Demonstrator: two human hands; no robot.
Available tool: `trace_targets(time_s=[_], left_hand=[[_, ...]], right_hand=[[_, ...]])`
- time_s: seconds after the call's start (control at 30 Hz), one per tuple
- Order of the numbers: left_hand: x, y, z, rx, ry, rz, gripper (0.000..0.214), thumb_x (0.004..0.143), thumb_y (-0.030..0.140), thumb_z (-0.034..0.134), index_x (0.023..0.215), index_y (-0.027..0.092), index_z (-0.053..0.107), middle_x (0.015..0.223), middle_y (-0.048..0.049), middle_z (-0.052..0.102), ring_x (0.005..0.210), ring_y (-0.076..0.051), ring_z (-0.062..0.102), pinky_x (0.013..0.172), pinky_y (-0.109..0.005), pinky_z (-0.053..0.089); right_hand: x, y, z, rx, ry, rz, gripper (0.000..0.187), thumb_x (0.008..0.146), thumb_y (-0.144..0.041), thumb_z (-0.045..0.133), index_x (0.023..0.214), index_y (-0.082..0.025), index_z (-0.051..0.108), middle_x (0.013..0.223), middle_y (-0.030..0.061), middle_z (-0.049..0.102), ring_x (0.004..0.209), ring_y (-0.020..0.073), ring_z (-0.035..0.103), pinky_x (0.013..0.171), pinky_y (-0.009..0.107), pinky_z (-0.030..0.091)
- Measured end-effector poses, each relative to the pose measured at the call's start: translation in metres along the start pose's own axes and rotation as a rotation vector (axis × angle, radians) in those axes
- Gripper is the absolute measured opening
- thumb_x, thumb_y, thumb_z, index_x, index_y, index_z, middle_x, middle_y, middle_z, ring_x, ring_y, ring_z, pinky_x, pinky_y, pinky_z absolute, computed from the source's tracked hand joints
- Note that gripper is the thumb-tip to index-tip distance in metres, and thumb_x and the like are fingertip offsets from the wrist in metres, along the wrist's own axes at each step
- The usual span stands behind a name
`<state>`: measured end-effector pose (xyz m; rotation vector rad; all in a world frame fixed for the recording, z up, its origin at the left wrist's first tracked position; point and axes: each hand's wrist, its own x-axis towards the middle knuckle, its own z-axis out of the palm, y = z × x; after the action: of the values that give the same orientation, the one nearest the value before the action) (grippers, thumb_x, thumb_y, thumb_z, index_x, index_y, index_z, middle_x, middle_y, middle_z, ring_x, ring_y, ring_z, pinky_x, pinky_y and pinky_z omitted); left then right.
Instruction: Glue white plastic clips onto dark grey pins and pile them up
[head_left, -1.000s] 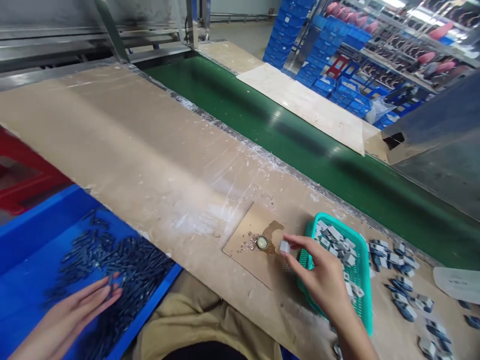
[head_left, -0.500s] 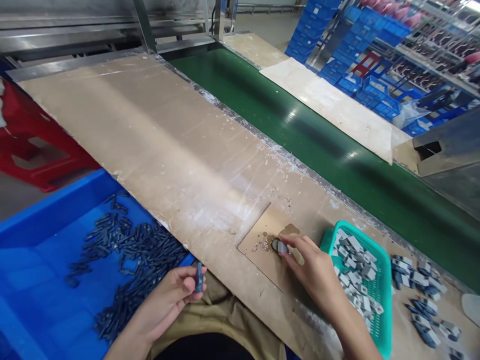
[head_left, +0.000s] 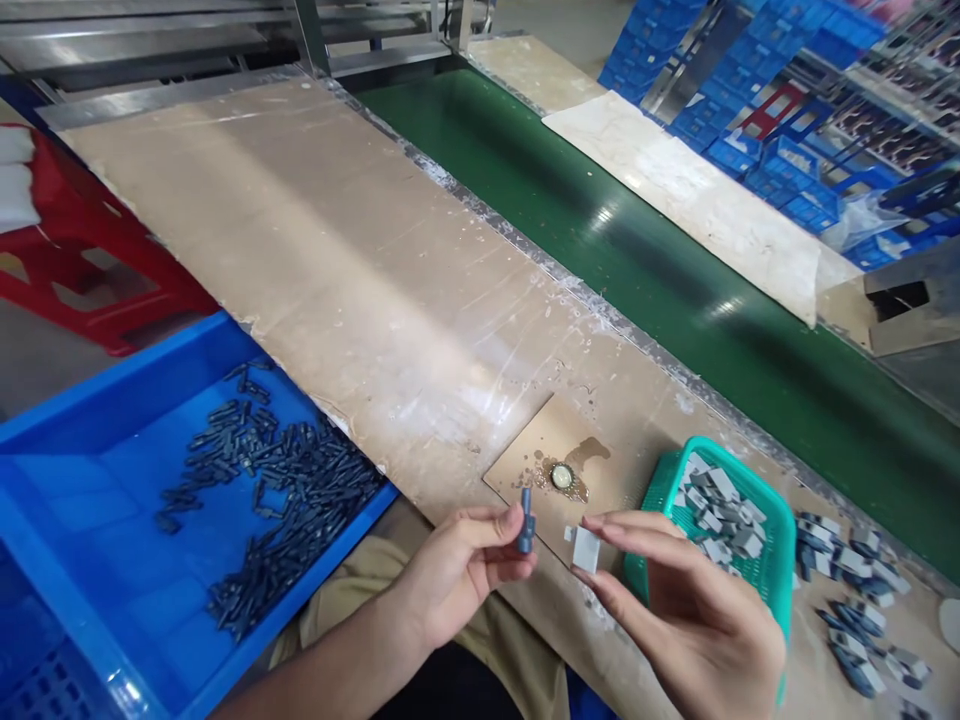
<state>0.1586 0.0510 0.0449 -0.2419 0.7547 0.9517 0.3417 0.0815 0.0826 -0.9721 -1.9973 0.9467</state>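
Note:
Between its thumb and fingers, my left hand (head_left: 465, 570) pinches a dark blue-grey plastic piece (head_left: 526, 525), upright with its thin stem on top. Just to the right, a light grey block (head_left: 586, 550) with a small tab sits in the fingertips of my right hand (head_left: 690, 605). The two pieces are close but apart. Behind them, a small round cap (head_left: 562, 476) with pale contents lies on a wet-stained brown board (head_left: 525, 452).
At left stands a blue bin (head_left: 97, 465) with many dark pieces (head_left: 292, 490). A green basket (head_left: 784, 540) of grey blocks (head_left: 720, 505) is at right, beside several joined grey-and-dark pieces (head_left: 851, 625). A green conveyor belt (head_left: 570, 210) runs behind the table.
My right hand has drawn the grey block back from the round cap toward me. My left hand has carried the dark piece right and away from the bin, close to the block.

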Motion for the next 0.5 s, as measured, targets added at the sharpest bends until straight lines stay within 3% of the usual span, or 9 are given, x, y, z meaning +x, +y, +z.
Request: trace_targets(time_s=[0.23, 0.4, 0.5], left_hand=[[-0.003, -0.003, 0.012, 0.090, -0.116, 0.085, 0.022, 0.065, 0.028, 0.080, 0.064, 0.007, 0.071, 0.065, -0.0059, 0.064, 0.056, -0.008, 0.058, 0.051, -0.013, 0.050], [-0.001, -0.005, 0.017, 0.240, -0.093, 0.204, 0.028, 0.064, 0.036, 0.079, 0.064, 0.009, 0.073, 0.064, -0.0074, 0.066, 0.058, -0.011, 0.060, 0.052, -0.016, 0.052], [0.008, -0.007, 0.012, 0.358, -0.096, 0.207, 0.031, 0.062, 0.040, 0.080, 0.073, 0.011, 0.075, 0.064, -0.0081, 0.067, 0.060, -0.013, 0.062, 0.054, -0.017, 0.053]], right_hand=[[0.004, -0.004, 0.003, -0.022, -0.083, -0.052, 0.045, 0.074, 0.002, 0.066, 0.113, -0.019, 0.060, 0.099, 0.0090, 0.067, 0.094, 0.0225, 0.063, 0.072, 0.034, 0.055], [0.003, -0.002, 0.004, -0.030, -0.084, -0.029, 0.041, 0.075, 0.000, 0.068, 0.110, -0.019, 0.061, 0.096, 0.0075, 0.067, 0.093, 0.0198, 0.063, 0.072, 0.030, 0.054], [-0.001, 0.001, 0.009, -0.068, -0.063, 0.012, 0.038, 0.077, -0.001, 0.067, 0.110, -0.020, 0.062, 0.099, 0.0077, 0.067, 0.093, 0.0185, 0.064, 0.074, 0.029, 0.054]])
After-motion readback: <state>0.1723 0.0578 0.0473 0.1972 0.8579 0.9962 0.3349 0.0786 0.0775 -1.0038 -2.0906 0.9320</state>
